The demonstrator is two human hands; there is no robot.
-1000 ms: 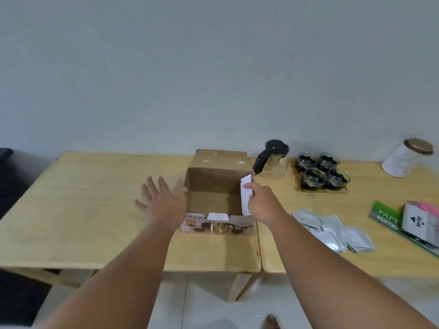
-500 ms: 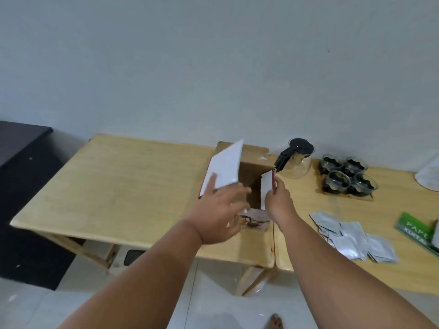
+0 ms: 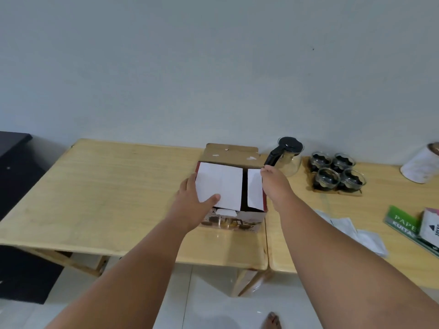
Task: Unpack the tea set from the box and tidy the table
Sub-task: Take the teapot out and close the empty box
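Note:
The cardboard tea set box (image 3: 234, 220) stands on the wooden table (image 3: 114, 191) near its right edge. Its back flap (image 3: 231, 154) stands upright. My left hand (image 3: 193, 198) holds the white left flap (image 3: 219, 184), thumb on top, folded over the opening. My right hand (image 3: 274, 184) pinches the white right flap (image 3: 254, 191) at its far corner. A dark gap shows between the two flaps. The glass teapot (image 3: 286, 154) with a black lid and handle stands behind the box to the right. Several glass cups (image 3: 337, 170) sit on a small tray beside it.
White paper wrappers (image 3: 363, 233) lie on the right table. A green paper pack (image 3: 403, 224) and a pink-white pack (image 3: 430, 224) lie at the right edge. A white jar (image 3: 421, 166) stands at the back right. A black cabinet (image 3: 11, 150) is at the left. Below is white tiled floor.
My left hand lifted the left flap and folded it down over the box opening. My right hand kept the right flap and lowered it. The camera shifted left.

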